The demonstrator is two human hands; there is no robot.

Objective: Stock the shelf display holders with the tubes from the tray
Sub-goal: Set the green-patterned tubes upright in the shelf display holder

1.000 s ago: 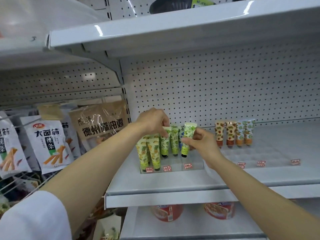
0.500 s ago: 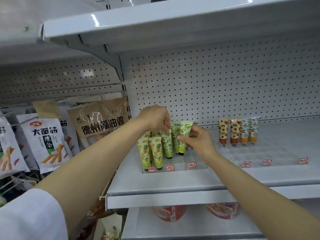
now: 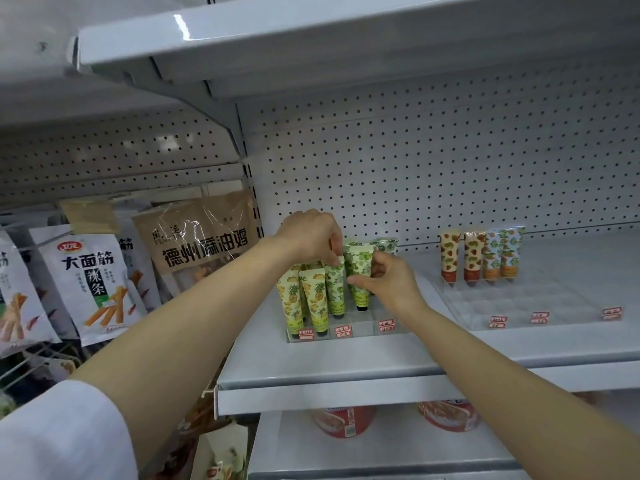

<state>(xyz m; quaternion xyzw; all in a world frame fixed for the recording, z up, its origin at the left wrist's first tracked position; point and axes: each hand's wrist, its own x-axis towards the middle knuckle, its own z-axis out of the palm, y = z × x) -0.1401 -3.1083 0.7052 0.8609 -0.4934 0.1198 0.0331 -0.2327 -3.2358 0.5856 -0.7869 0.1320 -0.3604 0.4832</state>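
A clear acrylic holder (image 3: 360, 330) sits on the white shelf (image 3: 346, 372) with several yellow pineapple tubes (image 3: 315, 299) and green-patterned tubes standing cap down in it. My left hand (image 3: 311, 237) pinches the top of one green tube (image 3: 335, 289) in the holder. My right hand (image 3: 388, 282) grips another green tube (image 3: 360, 271), upright with its cap in or just above the holder. A second clear holder (image 3: 519, 306) to the right has several strawberry and orange tubes (image 3: 481, 254) at its back. No tray is in view.
Snack bags (image 3: 93, 282) hang on the pegboard section to the left. A shelf (image 3: 311, 39) overhangs close above. Red tubs (image 3: 343, 420) stand on the shelf below. Red price tags (image 3: 498, 321) line the holders' fronts.
My right hand has lowered its green tube toward the holder, beside the tube under my left hand. The left hand has stayed at the tube tops.
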